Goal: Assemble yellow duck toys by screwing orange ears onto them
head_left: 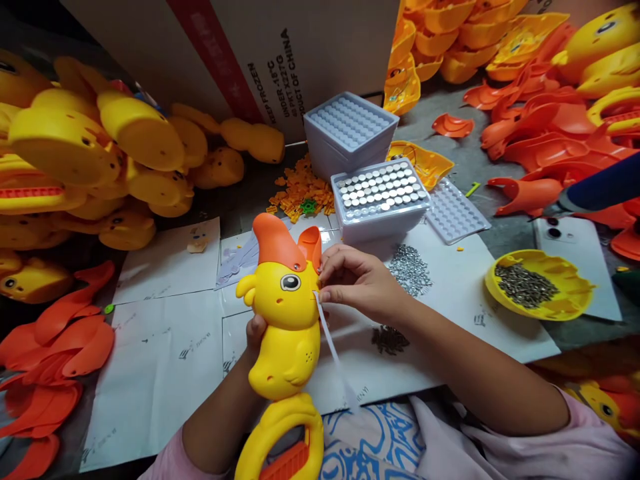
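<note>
The yellow duck toy stands upright in the lower centre of the frame, its orange bill at the top and its looped handle at the bottom edge. The left hand grips the toy's body from the left and behind; most of its fingers are hidden. The right hand is bent, its thumb and fingertips close together at the right edge of the toy's head; whether they pinch anything cannot be told. A white strip hangs from that edge toward the lower centre. Right of centre, silver screws lie on the white sheet. Above them stands a tray of silver discs. A yellow shell at right holds dark screws.
</note>
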The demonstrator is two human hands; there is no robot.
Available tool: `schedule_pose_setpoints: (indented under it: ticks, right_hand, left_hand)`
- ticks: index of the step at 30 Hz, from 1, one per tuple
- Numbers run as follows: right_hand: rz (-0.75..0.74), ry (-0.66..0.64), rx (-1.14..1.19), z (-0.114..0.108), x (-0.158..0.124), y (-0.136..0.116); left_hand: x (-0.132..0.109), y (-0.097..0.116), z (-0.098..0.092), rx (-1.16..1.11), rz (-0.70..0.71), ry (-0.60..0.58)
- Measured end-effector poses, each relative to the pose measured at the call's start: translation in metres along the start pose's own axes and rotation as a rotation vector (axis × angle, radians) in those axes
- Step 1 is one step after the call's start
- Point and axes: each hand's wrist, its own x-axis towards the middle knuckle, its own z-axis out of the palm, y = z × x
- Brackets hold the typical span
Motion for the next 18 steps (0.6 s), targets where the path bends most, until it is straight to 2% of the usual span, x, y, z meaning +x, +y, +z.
schedule_pose_setpoints:
  ticks: [4,7,10,13,18]
  right_hand:
    - [-0.016,0.080,-0.091,0.002,0.000,0.002]
    - [0.044,0.102,0.003,0.005,0.000,0.002]
    - [0.164,0.083,0.112,0.005,0.000,0.000]
    - [0.322,0.085,0.175,0.001,0.000,-0.003]
    - [0.492,0.109,0.213,-0.006,0.001,-0.007]
  left_hand:
    - [-0.001,0.006,0.003,0.046,-0.052,-0.078]
    - [-0.002,0.013,0.009,0.074,-0.126,-0.124]
    - [-0.005,0.019,0.016,0.092,-0.177,-0.153]
    - [-0.009,0.019,0.021,0.084,-0.169,-0.148]
    - [-0.017,0.015,0.018,0.111,-0.155,-0.174]
